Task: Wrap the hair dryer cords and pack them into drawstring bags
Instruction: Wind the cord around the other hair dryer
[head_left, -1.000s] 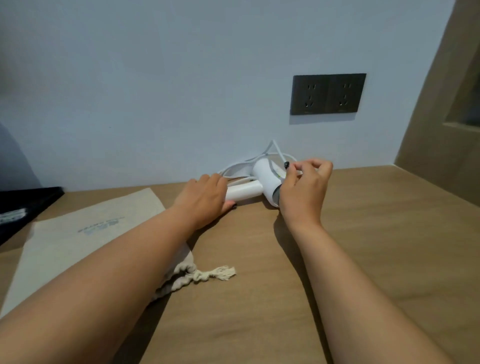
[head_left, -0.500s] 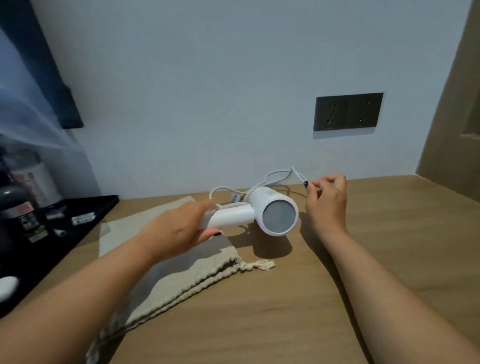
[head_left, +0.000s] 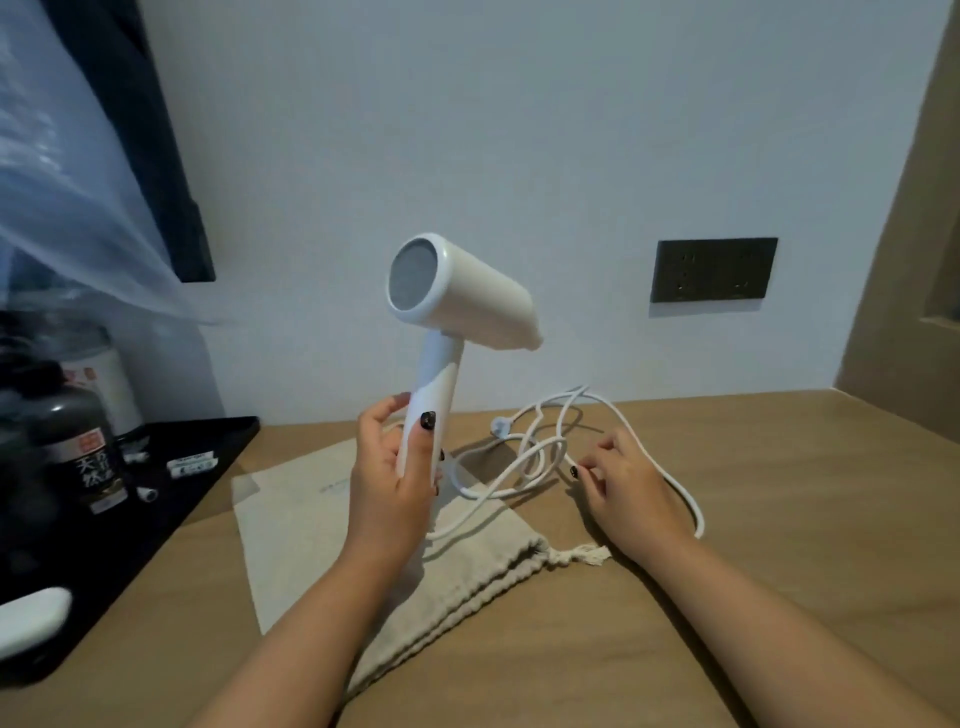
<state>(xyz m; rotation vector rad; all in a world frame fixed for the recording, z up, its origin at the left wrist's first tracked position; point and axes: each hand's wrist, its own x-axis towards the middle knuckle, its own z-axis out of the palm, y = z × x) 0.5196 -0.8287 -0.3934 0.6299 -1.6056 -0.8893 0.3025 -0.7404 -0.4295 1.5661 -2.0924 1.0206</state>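
Observation:
My left hand (head_left: 397, 483) grips the handle of a white hair dryer (head_left: 462, 299) and holds it upright above the table, barrel pointing right and rear grille facing me. Its white cord (head_left: 524, 460) lies in loose loops on the wood to the right, with the plug (head_left: 501, 427) near the wall. My right hand (head_left: 631, 486) rests low on the table with curled fingers, pinching the cord at its fingertips. A beige drawstring bag (head_left: 311, 545) lies flat under my left forearm, its tasselled string (head_left: 582, 555) trailing right.
The wooden table (head_left: 805, 545) runs to a white wall with a dark double socket (head_left: 716, 270). A black tray (head_left: 171, 499) at the left holds a dark bottle (head_left: 78, 441), a jar and small items. A white object (head_left: 31, 618) lies at the lower left.
My left hand has lifted the dryer off the table and turned it upright. The cord has uncoiled into loose loops, and my right hand has come down nearer to me with it.

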